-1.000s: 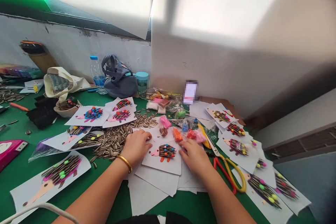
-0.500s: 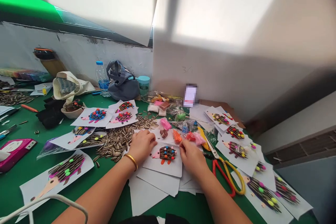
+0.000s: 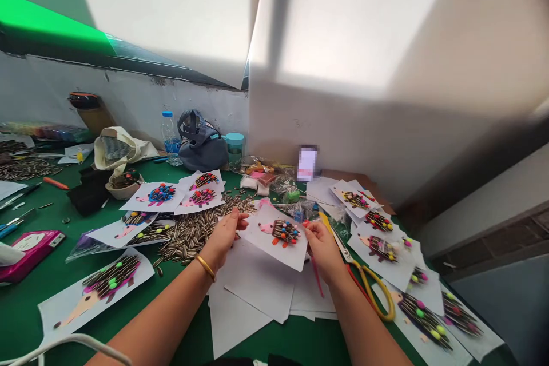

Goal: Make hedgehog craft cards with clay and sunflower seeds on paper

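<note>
A white card (image 3: 266,243) with a seed-and-clay hedgehog (image 3: 285,233) is raised and tilted above a stack of white paper (image 3: 257,283). My right hand (image 3: 321,246) pinches its right edge, with a thin pink-red strip (image 3: 318,277) hanging below the fingers. At the card's left edge is my left hand (image 3: 227,234), wearing a gold bangle, its fingers apart. The hedgehog has a pink face, orange feet and blue and red balls on its seeds. A pile of sunflower seeds (image 3: 193,234) lies left of my left hand.
Several finished hedgehog cards lie left (image 3: 160,197) and right (image 3: 381,249). Right of my right hand are red-and-yellow scissors (image 3: 377,291). Behind are clay packets (image 3: 257,183), a phone (image 3: 307,163), a grey bag (image 3: 203,151) and a water bottle (image 3: 171,140). A pink device (image 3: 32,254) sits far left.
The hedgehog card has been lifted off the paper stack and shifted right, now gripped by my right hand. My left hand has opened beside it. The strip now shows below my right hand.
</note>
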The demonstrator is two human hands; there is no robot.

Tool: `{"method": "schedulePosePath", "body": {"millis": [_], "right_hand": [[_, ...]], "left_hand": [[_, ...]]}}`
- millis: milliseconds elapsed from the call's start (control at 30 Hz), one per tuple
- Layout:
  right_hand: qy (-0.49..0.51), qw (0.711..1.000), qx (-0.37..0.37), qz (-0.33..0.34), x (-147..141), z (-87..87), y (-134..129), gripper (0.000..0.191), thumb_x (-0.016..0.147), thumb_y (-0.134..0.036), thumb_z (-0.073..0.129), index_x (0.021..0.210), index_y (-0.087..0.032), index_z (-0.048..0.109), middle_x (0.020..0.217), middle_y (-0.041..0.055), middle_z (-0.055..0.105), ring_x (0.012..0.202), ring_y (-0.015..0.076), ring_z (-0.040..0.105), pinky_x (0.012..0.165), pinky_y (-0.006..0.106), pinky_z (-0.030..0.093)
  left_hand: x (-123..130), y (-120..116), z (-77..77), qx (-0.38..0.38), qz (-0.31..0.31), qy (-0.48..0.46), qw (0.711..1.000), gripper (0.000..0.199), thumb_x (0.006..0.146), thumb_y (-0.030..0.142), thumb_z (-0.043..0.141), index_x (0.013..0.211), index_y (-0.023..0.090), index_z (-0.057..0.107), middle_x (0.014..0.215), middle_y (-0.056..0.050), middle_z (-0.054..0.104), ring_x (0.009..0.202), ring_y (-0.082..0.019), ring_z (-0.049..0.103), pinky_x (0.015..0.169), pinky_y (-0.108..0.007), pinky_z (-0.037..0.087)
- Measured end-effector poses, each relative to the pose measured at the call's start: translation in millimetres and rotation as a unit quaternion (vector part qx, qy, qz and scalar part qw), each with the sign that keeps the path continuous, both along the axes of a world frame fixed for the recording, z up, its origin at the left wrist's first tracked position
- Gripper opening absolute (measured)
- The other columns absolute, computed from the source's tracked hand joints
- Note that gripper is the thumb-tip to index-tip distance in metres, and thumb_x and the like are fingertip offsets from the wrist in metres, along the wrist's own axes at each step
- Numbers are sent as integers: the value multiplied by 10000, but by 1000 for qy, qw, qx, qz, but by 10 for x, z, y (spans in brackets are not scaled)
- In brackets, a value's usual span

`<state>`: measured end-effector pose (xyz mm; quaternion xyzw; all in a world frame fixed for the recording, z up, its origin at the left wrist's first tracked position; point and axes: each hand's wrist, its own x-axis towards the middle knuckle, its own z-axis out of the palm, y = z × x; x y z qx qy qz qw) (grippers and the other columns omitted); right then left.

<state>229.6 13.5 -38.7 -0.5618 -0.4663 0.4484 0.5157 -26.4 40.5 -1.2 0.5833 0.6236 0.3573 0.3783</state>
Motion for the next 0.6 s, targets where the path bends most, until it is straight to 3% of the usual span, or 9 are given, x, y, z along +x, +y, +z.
{"method": "schedulePosePath", "body": {"millis": [33,100,167,233,300,467,600], "right_hand": [[22,1000,-1,-9,-4,6,3,373,778,-577,609,792,-239,453,541,-80,458,410,103,405,397,206,262],[59,998,-1,-25,-11,20,5,410,748,-600,641,818,-239,461,556,-80,473,421,101,428,395,196,263],[88,995,-1,-36,-20,34,1,435,720,-605,675,835,-240,468,565,-83,485,433,102,451,396,189,266],[110,993,0,-38,-33,42,-7,447,701,-595,704,839,-240,470,562,-88,487,436,98,458,396,183,266],[125,992,2,-32,-52,44,-19,446,700,-581,718,841,-236,474,556,-92,489,435,92,459,396,178,268],[141,990,2,-2,-124,42,-54,459,699,-560,746,873,-218,495,577,-71,546,459,105,541,396,170,274],[152,988,6,19,-164,87,-89,484,738,-563,730,990,-205,523,822,22,682,574,144,669,416,169,293]], "left_hand": [[53,-68,39,-74,-3,-160,984,625,957,628,226,1055,183,654,992,-89,701,831,-174,669,641,-269,489],[180,-236,116,-215,-28,-396,892,438,925,582,456,1021,199,644,1047,-72,697,887,-162,675,716,-270,516],[323,-414,167,-282,-51,-509,812,215,858,369,666,1000,209,637,1074,-57,704,952,-170,681,778,-276,527],[463,-553,174,-309,-95,-541,777,264,802,192,724,1049,208,632,1141,-71,698,1005,-185,681,806,-275,528],[580,-626,146,-317,-79,-555,765,272,809,129,696,1059,208,622,1147,-65,701,960,-171,697,803,-276,536],[696,-586,75,-310,32,-574,758,129,886,77,556,961,179,580,955,-66,737,766,-156,723,731,-292,565],[629,-526,96,-280,74,-588,755,141,896,45,520,886,185,523,878,-61,739,718,-157,726,717,-307,582]]}}
